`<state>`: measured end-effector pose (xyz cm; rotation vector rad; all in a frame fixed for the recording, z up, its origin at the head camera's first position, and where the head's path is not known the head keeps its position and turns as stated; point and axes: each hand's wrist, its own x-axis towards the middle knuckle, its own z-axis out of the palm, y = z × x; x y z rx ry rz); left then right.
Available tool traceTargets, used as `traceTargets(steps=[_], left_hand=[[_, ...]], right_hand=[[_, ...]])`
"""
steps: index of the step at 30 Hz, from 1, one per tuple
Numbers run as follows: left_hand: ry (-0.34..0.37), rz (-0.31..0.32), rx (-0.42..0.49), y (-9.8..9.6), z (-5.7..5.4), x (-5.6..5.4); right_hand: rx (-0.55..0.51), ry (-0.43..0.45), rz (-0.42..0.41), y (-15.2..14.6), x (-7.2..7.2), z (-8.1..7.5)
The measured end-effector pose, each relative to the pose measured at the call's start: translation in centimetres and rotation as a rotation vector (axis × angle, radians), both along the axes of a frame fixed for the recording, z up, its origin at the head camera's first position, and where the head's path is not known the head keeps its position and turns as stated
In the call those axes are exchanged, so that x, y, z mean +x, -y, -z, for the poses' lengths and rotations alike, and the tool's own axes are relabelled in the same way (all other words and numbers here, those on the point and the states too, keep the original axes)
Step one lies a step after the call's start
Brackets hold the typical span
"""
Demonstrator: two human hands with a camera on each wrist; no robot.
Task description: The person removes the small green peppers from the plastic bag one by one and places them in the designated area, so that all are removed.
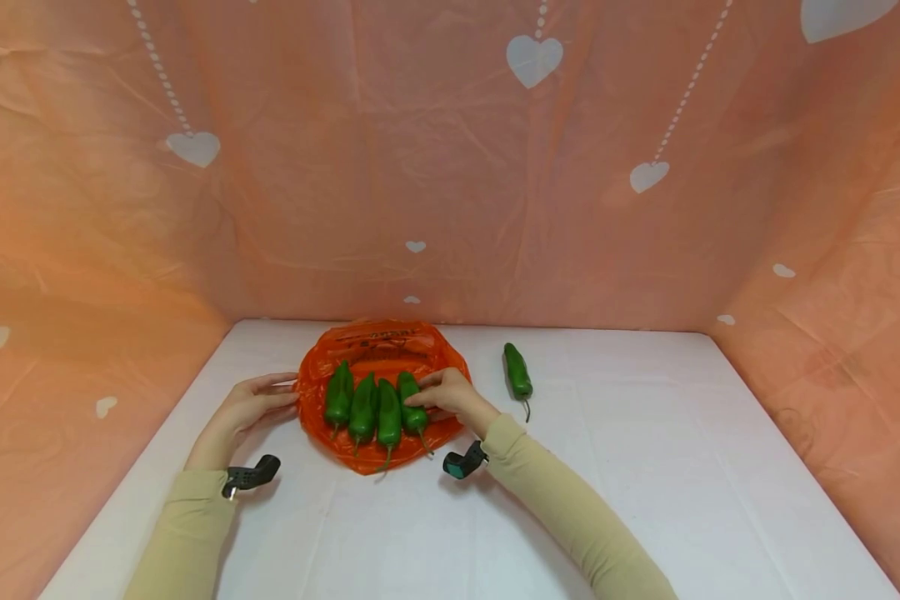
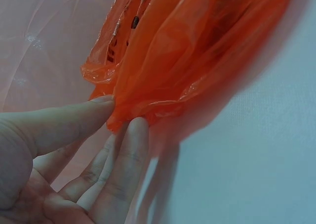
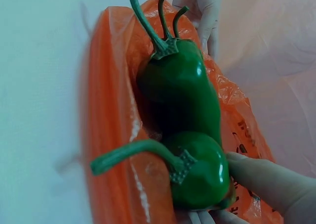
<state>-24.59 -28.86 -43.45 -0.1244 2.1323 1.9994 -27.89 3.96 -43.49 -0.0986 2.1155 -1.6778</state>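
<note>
Several green chili peppers [image 1: 387, 412] lie side by side, stems toward me, on an open orange plastic bag [image 1: 375, 350] with dark print. At the bag's left edge, my left hand [image 1: 251, 408] pinches the thin plastic between thumb and fingers; the left wrist view shows the folded bag edge [image 2: 148, 110] at the fingertips. My right hand [image 1: 453, 396] grips the rightmost pepper [image 1: 411, 404]. In the right wrist view its thumb presses that pepper [image 3: 202, 169] from the side, with other fingers partly hidden below. A second pepper [image 3: 182, 90] sits right behind it.
One more green pepper [image 1: 518, 372] lies on the white table [image 1: 645, 467], right of the bag. Orange sheeting [image 1: 450, 183] with pale hearts stands behind the table and along both sides.
</note>
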Motion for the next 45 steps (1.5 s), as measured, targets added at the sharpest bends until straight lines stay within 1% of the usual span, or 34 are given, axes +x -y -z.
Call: traceTargets(steps=[5, 9, 15, 20, 26, 32, 39, 45], left_hand=[[0.007, -0.013, -0.022, -0.02, -0.12, -0.02], [0.007, -0.009, -0.014, -0.08, -0.15, -0.10], [-0.011, 0.010, -0.009, -0.29, -0.32, -0.12], [0.003, 0.003, -0.021, -0.36, -0.48, -0.16], [-0.012, 0.019, -0.016, -0.24, -0.36, -0.18], [-0.024, 0.021, -0.023, 0.01, -0.17, -0.04], [0.006, 0.001, -0.038, 0.00, -0.19, 0.08], [0.004, -0.004, -0.034, 0.09, -0.02, 0.16]], right_hand=[[-0.003, 0.004, -0.006, -0.14, 0.02, -0.20], [-0.020, 0.017, -0.019, -0.51, 0.02, -0.36], [-0.045, 0.034, -0.025, -0.88, -0.03, -0.45], [-0.044, 0.031, -0.025, -0.73, -0.14, -0.39], [-0.068, 0.054, -0.045, -0.54, -0.12, -0.48], [-0.103, 0.076, -0.074, -0.67, -0.04, -0.51], [-0.090, 0.081, -0.103, -0.59, 0.10, -0.49], [-0.137, 0.047, -0.132, -0.56, 0.15, -0.53]])
